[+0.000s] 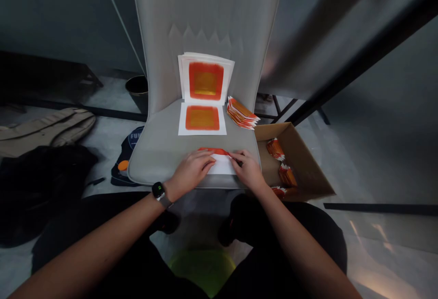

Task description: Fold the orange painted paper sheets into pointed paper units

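Item: your left hand [190, 167], half curled, and right hand [247, 169], fingers drawn together, both on a white paper sheet with orange print [221, 165], at the near edge of a grey upholstered chair seat [160, 160]; firmness of grip cannot be told.

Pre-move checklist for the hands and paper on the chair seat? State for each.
1. Left hand and right hand both on the orange-edged white sheet: ok.
2. Dark item at the right hand's fingertips, identity: cannot tell.
3. Stack of orange-printed sheets propped against the chair backrest: ok.
4. Single printed sheet lying flat on the chair seat: ok.
5. Folded orange-and-white pieces neatly squared: not ok, fanned and slanted at the seat edge.
6. Open cardboard box within the right hand's side: ok.
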Tool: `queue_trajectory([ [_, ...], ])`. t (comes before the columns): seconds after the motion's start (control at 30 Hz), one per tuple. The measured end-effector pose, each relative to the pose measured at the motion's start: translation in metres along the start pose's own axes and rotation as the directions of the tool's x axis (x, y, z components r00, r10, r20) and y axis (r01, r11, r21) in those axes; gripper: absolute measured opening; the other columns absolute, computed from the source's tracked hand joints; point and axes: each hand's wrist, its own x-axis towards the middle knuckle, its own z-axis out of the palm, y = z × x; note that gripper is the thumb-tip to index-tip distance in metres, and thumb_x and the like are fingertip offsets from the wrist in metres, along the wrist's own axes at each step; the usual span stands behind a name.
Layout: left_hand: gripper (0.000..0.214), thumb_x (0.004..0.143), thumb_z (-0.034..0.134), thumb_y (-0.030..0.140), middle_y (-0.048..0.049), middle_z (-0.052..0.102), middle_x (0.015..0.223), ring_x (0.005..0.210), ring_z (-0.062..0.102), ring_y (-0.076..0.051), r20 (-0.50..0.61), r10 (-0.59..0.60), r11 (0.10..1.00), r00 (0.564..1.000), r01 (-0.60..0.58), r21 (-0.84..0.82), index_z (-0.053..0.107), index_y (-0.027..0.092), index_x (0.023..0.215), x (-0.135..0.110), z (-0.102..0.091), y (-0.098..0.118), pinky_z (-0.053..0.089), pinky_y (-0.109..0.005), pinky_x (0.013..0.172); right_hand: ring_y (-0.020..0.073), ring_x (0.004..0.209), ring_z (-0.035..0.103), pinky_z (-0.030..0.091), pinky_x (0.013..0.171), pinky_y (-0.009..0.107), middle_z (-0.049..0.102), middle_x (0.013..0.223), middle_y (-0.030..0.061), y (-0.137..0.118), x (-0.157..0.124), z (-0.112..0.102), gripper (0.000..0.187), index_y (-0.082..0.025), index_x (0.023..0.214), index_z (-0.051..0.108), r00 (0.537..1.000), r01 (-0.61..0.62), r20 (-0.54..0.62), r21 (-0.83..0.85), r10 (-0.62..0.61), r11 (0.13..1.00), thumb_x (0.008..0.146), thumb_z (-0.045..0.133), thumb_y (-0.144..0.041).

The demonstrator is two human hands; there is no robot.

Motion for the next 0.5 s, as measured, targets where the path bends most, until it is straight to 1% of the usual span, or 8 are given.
queue_trajectory([
  [0.07, 0.015, 0.101, 0.059, 0.028, -0.0055, 0.074, 0.121, 0.119, 0.065, -0.024, -0.027, 0.004, 1.0, 1.0, -0.005, -0.008, 0.073, 0.021, 0.102, 0.003, -0.001, 0.0, 0.053, -0.047, 0.102, 0.0223, 0.09, 0.065, 0.054, 0.085, 0.035, 0.068, 0.097, 0.0095, 0.0, -0.001, 0.0, 0.03, -0.021, 0.115, 0.078, 1.0, 0.021, -0.003, -0.006, -0.021, 1.0, 0.097, 0.056, -0.024],
  [0.13, 0.014, 0.099, 0.062, 0.031, -0.0062, 0.072, 0.122, 0.116, 0.065, -0.024, -0.026, 0.005, 1.0, 1.0, -0.005, -0.004, 0.071, 0.021, 0.097, 0.006, -0.002, 0.003, 0.053, -0.047, 0.1, 0.0229, 0.093, 0.065, 0.054, 0.088, 0.036, 0.068, 0.098, 0.0097, 0.0, -0.001, 0.0, 0.03, -0.022, 0.116, 0.078, 0.999, 0.032, -0.01, -0.006, -0.032, 0.999, 0.096, 0.055, -0.023],
  [0.17, 0.015, 0.099, 0.064, 0.033, -0.0072, 0.071, 0.123, 0.115, 0.064, -0.024, -0.009, 0.008, 1.0, 1.0, -0.008, 0.006, 0.071, 0.02, 0.097, 0.006, -0.002, 0.005, 0.053, -0.046, 0.1, 0.0232, 0.094, 0.066, 0.054, 0.089, 0.036, 0.069, 0.098, 0.0099, -0.001, -0.002, 0.0, 0.031, -0.022, 0.116, 0.078, 0.999, 0.033, -0.015, 0.0, -0.033, 0.999, 0.096, 0.055, -0.023],
  [0.23, 0.02, 0.098, 0.064, 0.035, -0.0099, 0.067, 0.127, 0.117, 0.062, -0.025, 0.057, 0.031, 0.998, 0.998, -0.034, 0.051, 0.069, 0.018, 0.107, 0.007, -0.001, 0.01, 0.052, -0.046, 0.101, 0.0232, 0.093, 0.067, 0.054, 0.087, 0.037, 0.071, 0.099, 0.0102, -0.001, -0.003, 0.0, 0.03, -0.022, 0.115, 0.078, 0.999, 0.013, -0.04, 0.024, -0.012, 1.0, 0.096, 0.055, -0.024],
  [0.33, 0.035, 0.099, 0.061, 0.034, -0.0133, 0.063, 0.134, 0.122, 0.057, -0.029, 0.162, 0.068, 0.98, 0.984, -0.096, 0.174, 0.064, 0.017, 0.13, 0.007, 0.001, 0.015, 0.048, -0.05, 0.106, 0.0216, 0.08, 0.067, 0.055, 0.078, 0.035, 0.074, 0.092, 0.0088, -0.002, -0.004, 0.0, 0.025, -0.021, 0.107, 0.08, 0.989, -0.089, -0.112, 0.082, 0.098, 0.993, 0.094, 0.061, -0.03],
  [0.4, 0.038, 0.101, 0.057, 0.033, -0.0145, 0.061, 0.136, 0.124, 0.056, -0.031, 0.207, 0.07, 0.962, 0.976, -0.12, 0.244, 0.062, 0.016, 0.135, 0.006, 0.003, 0.016, 0.046, -0.052, 0.107, 0.0202, 0.072, 0.065, 0.054, 0.073, 0.034, 0.074, 0.084, 0.0071, -0.002, -0.004, 0.0, 0.022, -0.02, 0.099, 0.081, 0.972, -0.166, -0.143, 0.129, 0.184, 0.978, 0.091, 0.066, -0.034],
  [0.43, 0.039, 0.102, 0.055, 0.033, -0.0148, 0.061, 0.138, 0.125, 0.055, -0.031, 0.223, 0.065, 0.955, 0.973, -0.126, 0.268, 0.062, 0.016, 0.136, 0.005, 0.005, 0.017, 0.046, -0.052, 0.108, 0.0198, 0.07, 0.065, 0.054, 0.072, 0.033, 0.074, 0.082, 0.0066, -0.002, -0.004, -0.001, 0.022, -0.02, 0.097, 0.081, 0.966, -0.192, -0.143, 0.154, 0.214, 0.969, 0.089, 0.067, -0.035],
  [0.5, 0.041, 0.104, 0.051, 0.034, -0.0159, 0.057, 0.144, 0.133, 0.051, -0.032, 0.245, 0.051, 0.944, 0.968, -0.126, 0.304, 0.06, 0.014, 0.139, 0.001, 0.009, 0.019, 0.042, -0.051, 0.112, 0.0192, 0.068, 0.064, 0.053, 0.069, 0.032, 0.075, 0.081, 0.0061, -0.003, -0.004, -0.003, 0.024, -0.019, 0.099, 0.08, 0.964, -0.224, -0.1, 0.202, 0.248, 0.953, 0.086, 0.07, -0.037],
])
